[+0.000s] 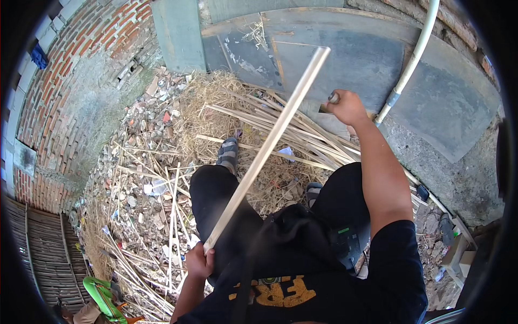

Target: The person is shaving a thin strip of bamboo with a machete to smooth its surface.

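Observation:
My left hand (pixel 198 262), low and left of centre, is closed round the near end of a long pale split-wood strip (pixel 270 141). The strip slants up and away to the right, its far end raised above the ground. Out to the right, past my right knee, my right hand (pixel 348 109) is closed on a short tool with a rounded grey end (pixel 334 98). Most of that tool is hidden in my fist, so its kind does not show. The right hand is apart from the strip.
Beyond my feet lie a pile of similar strips (pixel 302 135) and dry shavings (pixel 208 100). Loose strips and rubble (pixel 156 216) cover the ground at left. Dark panels (pixel 350 59) and a pale pipe (pixel 413 65) stand ahead. Someone in a green top (pixel 102 297) is at lower left.

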A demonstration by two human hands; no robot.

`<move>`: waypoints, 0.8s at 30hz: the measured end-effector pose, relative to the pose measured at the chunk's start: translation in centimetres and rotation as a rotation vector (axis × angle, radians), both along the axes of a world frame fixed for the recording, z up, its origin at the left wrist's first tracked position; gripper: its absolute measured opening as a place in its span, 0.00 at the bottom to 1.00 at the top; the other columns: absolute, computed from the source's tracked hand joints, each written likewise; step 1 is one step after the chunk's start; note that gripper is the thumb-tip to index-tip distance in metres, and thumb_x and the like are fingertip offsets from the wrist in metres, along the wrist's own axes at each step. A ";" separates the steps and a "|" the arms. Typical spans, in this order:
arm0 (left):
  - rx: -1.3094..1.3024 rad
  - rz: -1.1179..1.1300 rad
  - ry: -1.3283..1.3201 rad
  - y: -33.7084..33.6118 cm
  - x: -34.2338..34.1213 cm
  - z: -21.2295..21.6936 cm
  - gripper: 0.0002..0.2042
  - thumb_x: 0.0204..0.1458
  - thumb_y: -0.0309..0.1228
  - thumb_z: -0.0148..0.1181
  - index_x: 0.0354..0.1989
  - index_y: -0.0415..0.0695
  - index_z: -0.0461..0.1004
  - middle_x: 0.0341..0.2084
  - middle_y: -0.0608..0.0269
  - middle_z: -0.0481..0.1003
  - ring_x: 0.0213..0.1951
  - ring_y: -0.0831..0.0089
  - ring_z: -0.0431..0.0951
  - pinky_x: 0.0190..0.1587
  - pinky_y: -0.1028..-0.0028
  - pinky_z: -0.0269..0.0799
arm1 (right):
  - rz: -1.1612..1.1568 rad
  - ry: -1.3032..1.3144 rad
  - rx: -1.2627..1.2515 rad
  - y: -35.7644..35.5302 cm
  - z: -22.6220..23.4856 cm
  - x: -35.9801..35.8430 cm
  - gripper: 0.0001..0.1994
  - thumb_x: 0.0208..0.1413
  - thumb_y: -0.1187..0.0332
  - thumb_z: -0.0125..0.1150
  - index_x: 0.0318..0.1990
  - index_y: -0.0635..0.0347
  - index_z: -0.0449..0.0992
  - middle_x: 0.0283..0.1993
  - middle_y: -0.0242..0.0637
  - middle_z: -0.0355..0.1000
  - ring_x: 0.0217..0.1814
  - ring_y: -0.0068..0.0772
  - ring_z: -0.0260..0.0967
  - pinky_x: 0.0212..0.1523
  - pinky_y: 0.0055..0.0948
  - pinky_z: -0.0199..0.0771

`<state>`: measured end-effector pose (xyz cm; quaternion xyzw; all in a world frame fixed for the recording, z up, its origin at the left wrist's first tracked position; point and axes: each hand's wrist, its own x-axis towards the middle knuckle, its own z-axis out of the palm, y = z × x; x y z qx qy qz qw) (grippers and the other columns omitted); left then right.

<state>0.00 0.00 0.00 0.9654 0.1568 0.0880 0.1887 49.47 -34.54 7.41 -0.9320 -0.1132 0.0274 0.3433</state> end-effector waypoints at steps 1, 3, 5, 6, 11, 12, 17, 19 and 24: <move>-0.026 -0.013 -0.058 0.3 -0.2 -0.6 0.22 0.58 0.48 0.57 0.24 0.40 0.65 0.12 0.44 0.67 0.17 0.51 0.75 0.20 0.54 0.63 | 0.034 -0.047 -0.079 0.4 0.2 -0.6 0.18 0.50 0.56 0.66 0.42 0.60 0.81 0.40 0.54 0.78 0.47 0.55 0.76 0.50 0.44 0.76; -0.057 -0.027 -0.127 0.4 -0.3 -1.0 0.22 0.59 0.47 0.57 0.24 0.40 0.65 0.11 0.46 0.66 0.15 0.52 0.73 0.19 0.56 0.63 | 0.066 -0.104 -0.164 0.4 0.3 -1.0 0.18 0.50 0.56 0.66 0.42 0.60 0.81 0.38 0.54 0.79 0.45 0.56 0.76 0.49 0.45 0.76; -0.294 0.041 -0.095 -0.1 -0.2 -0.7 0.22 0.60 0.47 0.55 0.23 0.40 0.64 0.10 0.49 0.63 0.13 0.55 0.69 0.18 0.61 0.61 | 0.046 -0.093 -0.100 0.2 -0.2 -0.7 0.18 0.50 0.57 0.67 0.40 0.62 0.80 0.35 0.49 0.80 0.42 0.53 0.77 0.46 0.42 0.76; -0.353 0.050 -0.093 0.2 -0.4 -0.7 0.21 0.61 0.46 0.53 0.26 0.39 0.67 0.11 0.56 0.63 0.14 0.64 0.66 0.19 0.66 0.59 | 0.050 -0.105 -0.095 0.1 -0.4 -0.6 0.18 0.50 0.57 0.67 0.40 0.62 0.80 0.35 0.49 0.80 0.42 0.53 0.77 0.46 0.42 0.76; -0.581 0.096 -0.259 1.5 1.1 2.2 0.31 0.62 0.61 0.42 0.33 0.38 0.67 0.15 0.77 0.58 0.19 0.86 0.56 0.20 0.78 0.49 | -0.034 0.240 0.412 -0.1 -0.5 -0.2 0.16 0.50 0.59 0.71 0.31 0.62 0.74 0.21 0.34 0.71 0.23 0.27 0.68 0.26 0.32 0.68; -0.580 0.112 -0.312 2.5 1.5 3.1 0.30 0.62 0.60 0.42 0.33 0.39 0.67 0.15 0.77 0.58 0.19 0.86 0.56 0.21 0.78 0.49 | 0.001 0.249 0.542 0.1 -0.5 -0.4 0.14 0.52 0.62 0.71 0.31 0.60 0.72 0.20 0.28 0.65 0.19 0.21 0.61 0.21 0.28 0.64; -0.531 0.150 -0.631 6.4 6.2 6.9 0.13 0.62 0.39 0.43 0.38 0.41 0.69 0.20 0.77 0.59 0.21 0.86 0.55 0.24 0.79 0.49 | 0.068 0.292 0.828 1.1 1.2 -2.0 0.12 0.55 0.64 0.70 0.33 0.60 0.73 0.22 0.27 0.67 0.19 0.20 0.62 0.21 0.25 0.64; -0.634 0.132 -0.766 6.4 9.9 9.1 0.10 0.62 0.34 0.42 0.41 0.42 0.68 0.22 0.76 0.60 0.22 0.85 0.55 0.25 0.79 0.49 | 0.092 0.326 0.900 0.5 1.8 -2.3 0.12 0.55 0.63 0.70 0.33 0.60 0.73 0.22 0.27 0.67 0.20 0.20 0.63 0.21 0.25 0.64; -0.598 0.024 -1.038 8.6 16.1 13.1 0.07 0.64 0.29 0.40 0.46 0.42 0.63 0.24 0.73 0.62 0.23 0.85 0.57 0.26 0.80 0.55 | 0.186 0.259 0.901 1.7 2.8 -3.7 0.12 0.55 0.64 0.70 0.34 0.61 0.73 0.24 0.30 0.71 0.25 0.20 0.67 0.29 0.24 0.68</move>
